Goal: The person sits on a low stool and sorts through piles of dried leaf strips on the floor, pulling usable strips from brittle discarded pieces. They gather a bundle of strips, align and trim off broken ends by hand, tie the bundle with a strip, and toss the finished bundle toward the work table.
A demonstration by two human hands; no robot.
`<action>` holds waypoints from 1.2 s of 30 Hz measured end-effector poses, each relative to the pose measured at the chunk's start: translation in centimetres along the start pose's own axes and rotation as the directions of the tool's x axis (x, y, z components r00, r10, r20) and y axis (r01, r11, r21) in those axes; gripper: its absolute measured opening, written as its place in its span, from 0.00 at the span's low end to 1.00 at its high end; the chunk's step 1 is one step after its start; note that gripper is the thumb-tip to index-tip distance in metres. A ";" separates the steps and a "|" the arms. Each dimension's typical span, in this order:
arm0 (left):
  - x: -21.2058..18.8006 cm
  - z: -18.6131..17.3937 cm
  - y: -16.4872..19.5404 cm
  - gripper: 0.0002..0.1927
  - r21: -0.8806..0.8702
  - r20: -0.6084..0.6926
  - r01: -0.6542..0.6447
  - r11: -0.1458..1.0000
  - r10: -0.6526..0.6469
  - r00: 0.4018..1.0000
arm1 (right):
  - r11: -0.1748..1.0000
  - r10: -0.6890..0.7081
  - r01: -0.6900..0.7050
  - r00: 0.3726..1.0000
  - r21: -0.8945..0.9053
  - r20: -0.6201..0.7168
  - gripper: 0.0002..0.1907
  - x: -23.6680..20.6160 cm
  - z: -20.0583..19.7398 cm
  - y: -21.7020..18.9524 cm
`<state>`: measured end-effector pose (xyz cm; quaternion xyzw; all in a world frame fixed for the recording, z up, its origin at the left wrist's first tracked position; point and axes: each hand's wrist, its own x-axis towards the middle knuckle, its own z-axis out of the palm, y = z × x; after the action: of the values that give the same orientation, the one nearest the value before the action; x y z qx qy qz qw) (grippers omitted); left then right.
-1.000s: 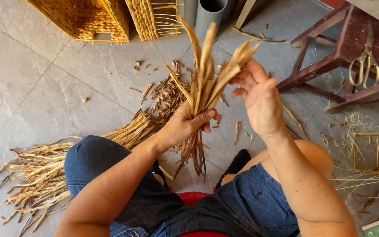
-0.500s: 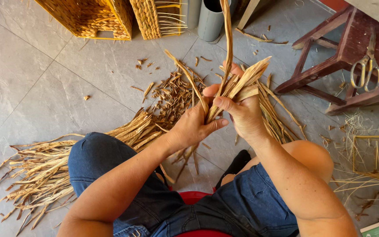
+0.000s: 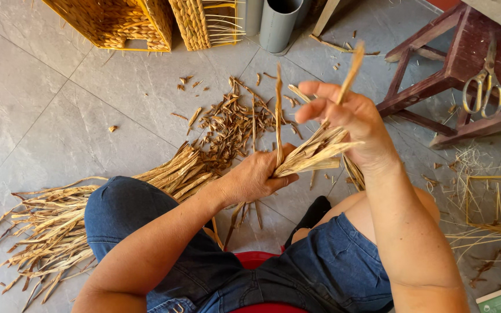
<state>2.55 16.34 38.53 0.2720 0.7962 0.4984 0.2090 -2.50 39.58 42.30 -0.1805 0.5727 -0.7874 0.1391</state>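
Head view: I am gripping a bundle of dried leaf strips [image 3: 314, 153] in my left hand [image 3: 256, 177], fingers wrapped tight around its middle, the loose ends fanning out to the right of that fist. My right hand [image 3: 352, 124] is lifting a single strip [image 3: 352, 66] up and away from the bundle; that strip is pinched somewhere between thumb and a finger, while the other fingers [image 3: 314, 110] are spread and pointing left. A second ago the whole bundle was standing upright with both hands close around it; half a second ago one long strip was rising out of the top. Now the bundle is tipping over toward horizontal and my right hand is sitting higher and further off, so I am judging that one strip is being separated out from the rest. Another thin strip [image 3: 278, 113] is sticking straight up just above my left fist. Below and left of my left hand, a big pile of the same strips [image 3: 47, 226] is lying on the grey tile floor [image 3: 42, 116], with short offcuts [image 3: 233, 116] scattered beyond my fingers. Far right of my right hand, scissors [image 3: 482, 81] are resting on a dark red stool [image 3: 471, 52]. Woven baskets [image 3: 146, 23] are standing well beyond.
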 end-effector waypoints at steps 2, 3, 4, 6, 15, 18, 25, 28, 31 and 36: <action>0.0 -0.2 0.2 0.20 0.028 -0.028 -0.011 1.000 0.012 1.000 | 0.999 -0.047 0.047 0.999 -0.024 -0.004 0.17 -0.5 -0.7 0.5; 0.0 -0.2 0.2 0.20 0.041 -0.044 -0.016 0.999 0.018 0.999 | 0.998 -0.057 0.056 0.996 -0.019 -0.064 0.17 -0.9 -1.4 0.6; 0.1 -0.3 0.3 0.21 0.040 -0.021 0.005 0.999 -0.004 1.000 | 0.998 -0.068 0.067 0.990 -0.016 -0.121 0.17 -1.0 -2.3 0.5; 0.1 -0.6 0.2 0.23 0.043 0.024 0.044 0.998 -0.045 0.999 | 0.996 -0.094 0.093 0.968 -0.014 -0.234 0.18 -1.2 -4.7 0.4; -1.6 -5.2 -2.4 0.16 -0.178 0.169 0.227 0.958 -0.197 0.966 | 0.885 -0.169 0.451 0.550 0.120 -0.818 0.19 -6.5 -26.0 -1.1; -3.0 -7.8 -3.2 0.16 -0.213 0.202 0.260 0.942 -0.218 0.955 | 0.946 -0.022 0.309 0.369 0.100 -0.929 0.17 -9.7 -33.3 0.1; -7.4 -13.4 -2.5 0.21 -0.411 0.032 0.161 0.897 -0.162 0.986 | 0.991 0.117 -0.073 0.120 0.108 -0.986 0.12 -12.5 -37.1 0.0; -8.4 -13.5 -2.5 0.21 -0.516 -0.013 0.076 0.853 -0.097 0.995 | 0.999 0.006 0.030 0.460 0.023 -0.888 0.11 -9.9 -30.0 -1.5; -7.6 -12.1 -2.7 0.20 -0.587 0.057 0.062 0.807 -0.035 0.998 | 0.979 -0.011 -0.131 0.734 -0.157 -0.679 0.14 -5.8 -18.6 -1.4; -4.0 -7.7 -1.9 0.17 -0.645 0.279 0.148 0.750 0.051 0.959 | 0.948 0.310 -0.309 0.951 -0.073 0.011 0.28 -0.5 -1.0 5.3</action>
<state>0.54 7.83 40.28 0.2270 0.5382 0.6981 0.4142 -2.44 38.98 36.91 -0.1021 0.6195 -0.7332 0.2610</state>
